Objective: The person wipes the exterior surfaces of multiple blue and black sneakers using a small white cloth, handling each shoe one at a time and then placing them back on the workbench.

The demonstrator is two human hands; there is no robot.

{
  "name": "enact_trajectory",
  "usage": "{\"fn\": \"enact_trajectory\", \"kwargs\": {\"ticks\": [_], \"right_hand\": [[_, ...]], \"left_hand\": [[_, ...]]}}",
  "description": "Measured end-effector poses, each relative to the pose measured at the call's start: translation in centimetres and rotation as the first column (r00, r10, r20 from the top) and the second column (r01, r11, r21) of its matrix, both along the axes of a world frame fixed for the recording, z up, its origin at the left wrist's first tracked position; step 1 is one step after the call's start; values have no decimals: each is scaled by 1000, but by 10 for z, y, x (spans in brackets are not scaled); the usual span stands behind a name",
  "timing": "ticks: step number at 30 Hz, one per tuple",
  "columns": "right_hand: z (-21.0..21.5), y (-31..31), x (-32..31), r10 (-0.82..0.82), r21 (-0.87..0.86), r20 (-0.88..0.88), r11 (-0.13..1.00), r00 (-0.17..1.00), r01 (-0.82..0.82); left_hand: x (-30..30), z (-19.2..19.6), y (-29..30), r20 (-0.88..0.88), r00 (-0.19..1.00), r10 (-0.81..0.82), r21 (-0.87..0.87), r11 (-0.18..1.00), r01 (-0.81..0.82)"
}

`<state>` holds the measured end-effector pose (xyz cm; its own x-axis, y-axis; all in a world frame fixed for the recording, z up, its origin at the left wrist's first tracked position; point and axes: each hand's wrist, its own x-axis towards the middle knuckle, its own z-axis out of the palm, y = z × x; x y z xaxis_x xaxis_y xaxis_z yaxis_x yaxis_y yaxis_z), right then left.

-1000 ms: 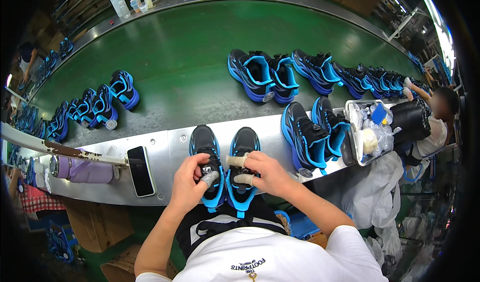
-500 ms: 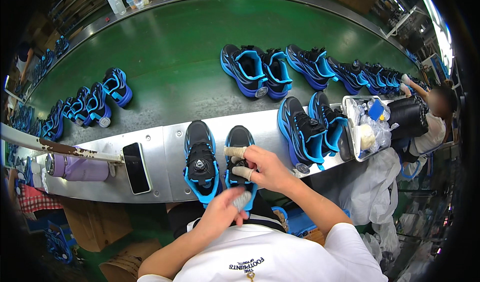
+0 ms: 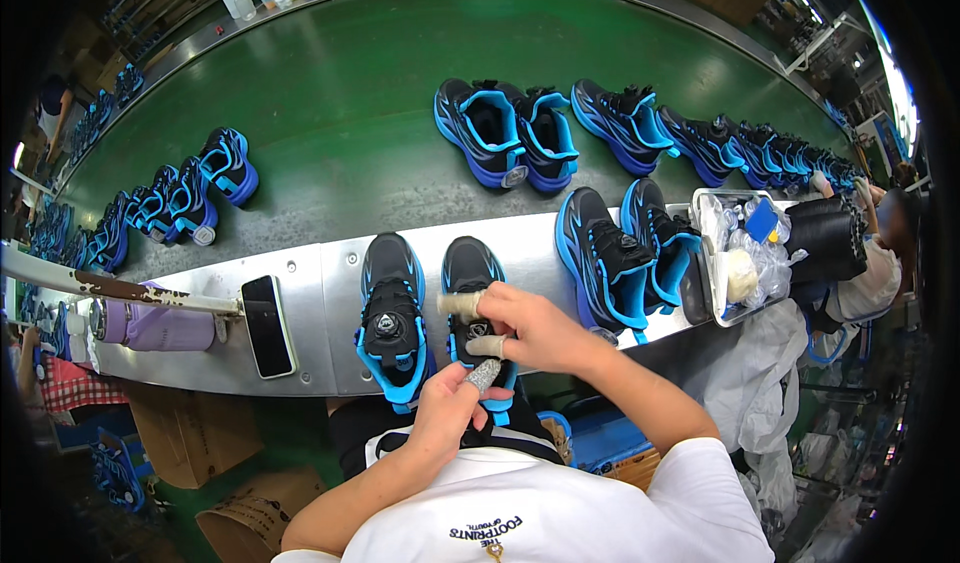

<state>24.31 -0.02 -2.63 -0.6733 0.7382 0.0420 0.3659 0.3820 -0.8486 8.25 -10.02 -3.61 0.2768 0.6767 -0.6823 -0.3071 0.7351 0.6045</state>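
Nearest to us, low in the centre of the frame, we see the left hand [image 3: 447,413] at the heel opening of the right-hand shoe [image 3: 470,260]; its thumb wears a grey wrap, and we cannot tell whether it pinches anything. Just above, the right hand [image 3: 530,333] reaches across that shoe's upper, its taped finger and thumb apart around the dial [image 3: 478,331]; we cannot tell how firmly it presses. The shoe stands on the metal tabletop [image 3: 520,273], mid-frame, with its mate [image 3: 390,288] just to the left. We judge that the shoe could skid or tip if the hands push unevenly, and the tape could slip on the dial. Left of centre we see a phone [image 3: 268,326], which a sweeping forearm could knock. Farther off, at centre right, another pair [image 3: 605,258] stands beside a clear-sided bin [image 3: 706,218]; beyond, more shoes [image 3: 490,138] line the green belt [image 3: 350,73].
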Motion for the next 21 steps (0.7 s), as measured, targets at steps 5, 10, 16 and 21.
{"fn": "enact_trajectory", "kwargs": {"ticks": [5,10,16,21], "right_hand": [[-17,8,14,123,-85,-51,988,991,-127],[-13,20,19,28,-174,26,984,999,-23],[-35,18,22,36,55,-110,998,993,-30],[-31,33,33,49,-96,-78,994,996,-56]], "left_hand": [[22,-9,4,52,989,139,-71,988,-135],[29,-6,20,49,988,146,-83,986,-142],[38,-24,30,-47,994,99,-57,993,-102],[43,-17,36,-67,995,72,-58,995,-76]]}}
